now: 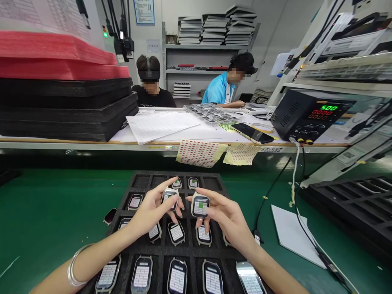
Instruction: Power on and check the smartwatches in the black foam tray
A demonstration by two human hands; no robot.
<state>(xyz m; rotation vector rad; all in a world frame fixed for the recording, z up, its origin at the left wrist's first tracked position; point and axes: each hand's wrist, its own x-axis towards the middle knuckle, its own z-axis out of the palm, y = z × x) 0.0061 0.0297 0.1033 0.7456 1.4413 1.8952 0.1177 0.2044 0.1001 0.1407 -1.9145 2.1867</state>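
Observation:
My left hand [159, 204] pinches a smartwatch body [170, 197] without a strap, its lit screen partly behind my thumb. In my right hand [225, 212] is a second smartwatch body [200, 205], gripped by its edges, with a white grid and a green patch on the display. Both are held just above a black foam tray [190, 255] divided into compartments. More lit watch bodies lie in it, such as one in the front row [177, 275] and one at the back [193, 182]. My forearms cover some compartments.
A dark watch body [110, 216] lies on the green mat left of the tray. At right are a white pad [295, 234], cables and another black tray [355, 216]. The shelf ahead holds stacked foam [67, 108], papers, a phone [252, 133] and a power supply [309, 116]. Two people sit beyond.

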